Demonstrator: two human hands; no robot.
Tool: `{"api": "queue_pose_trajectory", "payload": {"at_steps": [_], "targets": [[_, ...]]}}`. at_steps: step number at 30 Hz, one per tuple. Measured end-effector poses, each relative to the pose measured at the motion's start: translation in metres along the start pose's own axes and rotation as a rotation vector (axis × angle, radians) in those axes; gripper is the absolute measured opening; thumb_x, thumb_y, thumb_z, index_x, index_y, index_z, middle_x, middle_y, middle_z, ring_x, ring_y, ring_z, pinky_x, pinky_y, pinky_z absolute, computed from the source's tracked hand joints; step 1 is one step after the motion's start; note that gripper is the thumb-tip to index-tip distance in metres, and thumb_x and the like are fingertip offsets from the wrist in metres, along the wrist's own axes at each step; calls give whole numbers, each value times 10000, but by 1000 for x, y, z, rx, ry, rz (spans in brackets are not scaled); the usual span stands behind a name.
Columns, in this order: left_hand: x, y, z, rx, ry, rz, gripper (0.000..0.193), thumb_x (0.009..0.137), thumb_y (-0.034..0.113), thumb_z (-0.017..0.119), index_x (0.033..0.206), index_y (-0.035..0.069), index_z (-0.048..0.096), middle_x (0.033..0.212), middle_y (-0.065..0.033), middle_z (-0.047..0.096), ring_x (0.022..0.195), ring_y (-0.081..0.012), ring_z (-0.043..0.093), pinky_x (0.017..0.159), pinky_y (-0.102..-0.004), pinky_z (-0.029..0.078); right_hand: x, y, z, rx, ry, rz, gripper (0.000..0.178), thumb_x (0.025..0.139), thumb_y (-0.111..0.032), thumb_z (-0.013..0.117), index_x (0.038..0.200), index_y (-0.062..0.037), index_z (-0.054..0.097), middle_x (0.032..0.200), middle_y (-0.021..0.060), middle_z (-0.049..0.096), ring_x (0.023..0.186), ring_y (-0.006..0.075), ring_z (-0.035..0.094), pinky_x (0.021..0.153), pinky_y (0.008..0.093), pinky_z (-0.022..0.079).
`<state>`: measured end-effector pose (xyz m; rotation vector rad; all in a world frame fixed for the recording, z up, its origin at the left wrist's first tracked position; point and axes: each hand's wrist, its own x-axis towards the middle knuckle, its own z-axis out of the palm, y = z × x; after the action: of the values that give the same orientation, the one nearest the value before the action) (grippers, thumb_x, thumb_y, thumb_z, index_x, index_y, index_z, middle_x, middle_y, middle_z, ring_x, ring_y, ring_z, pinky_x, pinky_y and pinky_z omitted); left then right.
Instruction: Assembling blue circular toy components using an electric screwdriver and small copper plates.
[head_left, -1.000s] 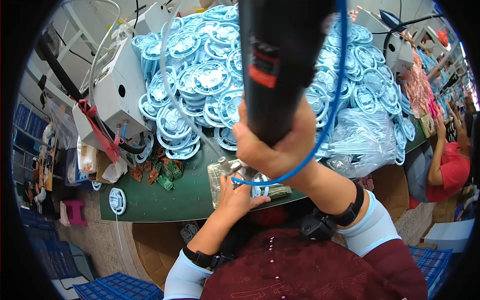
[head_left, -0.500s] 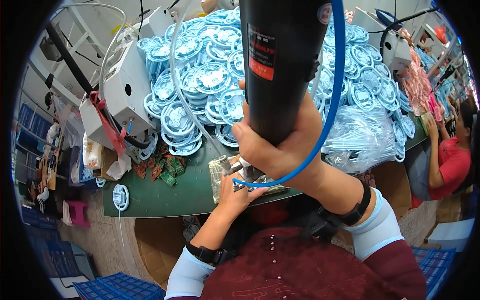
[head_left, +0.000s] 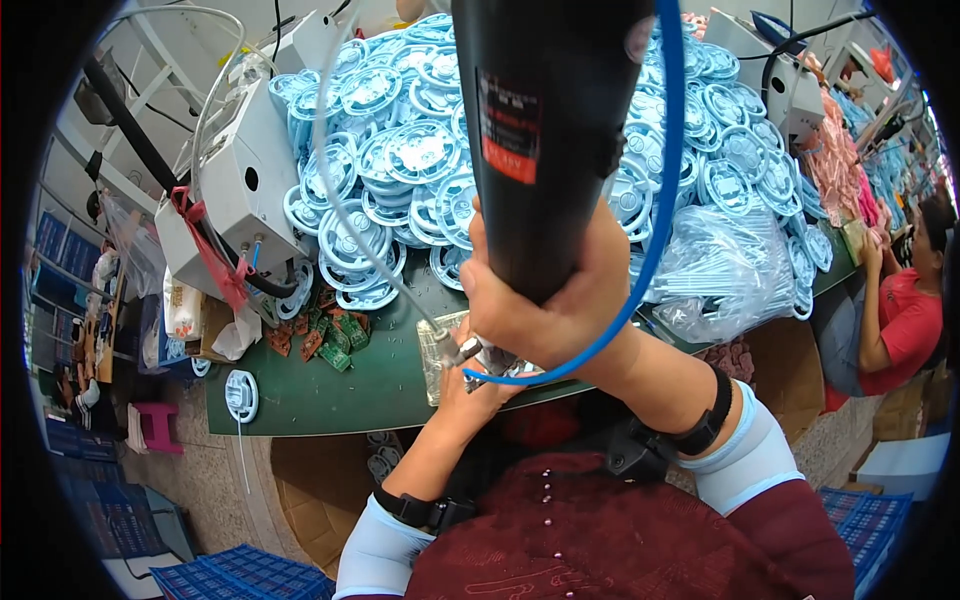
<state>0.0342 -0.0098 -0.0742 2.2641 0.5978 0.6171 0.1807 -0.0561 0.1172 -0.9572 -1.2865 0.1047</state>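
My right hand is wrapped round the lower body of a large black electric screwdriver. The tool stands upright but leans a little, and its metal head points down at the bench. A clear feed tube and a blue air hose run to that head. Under it, my left hand rests against a pale metal fixture at the bench's near edge. The screwdriver's head covers most of my left fingers, so what they hold, if anything, is hidden.
Light blue round plastic parts are heaped across the green bench. A bag of pale blue sticks lies at right, small green and orange circuit boards at left. Beyond them stands a white machine box. Another person sits at far right.
The screwdriver and my right hand have shifted slightly left and lower. The clear tube has swung left with the tool. My left hand has stayed nearly in place.
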Motion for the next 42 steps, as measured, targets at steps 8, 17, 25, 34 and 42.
{"api": "queue_pose_trajectory", "payload": {"at_steps": [8, 17, 25, 34, 42], "targets": [[-4, -25, 14, -81, -35, 7, 787, 693, 402, 841, 1337, 66, 536, 1292, -168, 558, 1182, -421, 502, 1029, -563, 345, -6, -11, 4, 71, 27, 25, 430, 756, -52, 698, 1138, -13, 504, 733, 14, 567, 606, 78, 532, 566, 241, 452], [-11, 33, 3, 463, -79, 175, 350, 800, 202, 755, 1134, 135, 676, 1236, -140, 584, 1394, -366, 366, 1030, -697, 254, 24, -17, -34, -101, 38, -6, 459, 763, 34, 697, 1199, 40, 556, 834, 23, 606, 689, 67, 566, 631, 213, 464], [-16, 29, 8, 431, -10, 217, 252, 827, 172, 724, 1075, 184, 681, 1113, -101, 627, 1282, -361, 481, 1016, -662, 279, 11, -5, -19, 8, 104, 205, 370, 759, -58, 689, 1074, -11, 501, 761, 14, 508, 639, 105, 499, 594, 276, 443], [-13, 31, 7, 385, -60, 165, 225, 852, 184, 699, 1077, 185, 691, 1150, -98, 629, 1247, -361, 503, 1024, -656, 284, -7, 4, -14, -39, 172, 183, 430, 742, 8, 699, 1140, 54, 543, 868, 57, 645, 757, 102, 617, 693, 253, 513], [-14, 37, -1, 417, -76, 178, 249, 855, 199, 685, 1099, 148, 671, 1260, -124, 589, 1326, -397, 437, 1035, -730, 248, 14, 8, -30, 4, 146, 244, 431, 820, 13, 648, 1230, 47, 518, 759, 11, 581, 656, 92, 602, 613, 247, 494]]}}
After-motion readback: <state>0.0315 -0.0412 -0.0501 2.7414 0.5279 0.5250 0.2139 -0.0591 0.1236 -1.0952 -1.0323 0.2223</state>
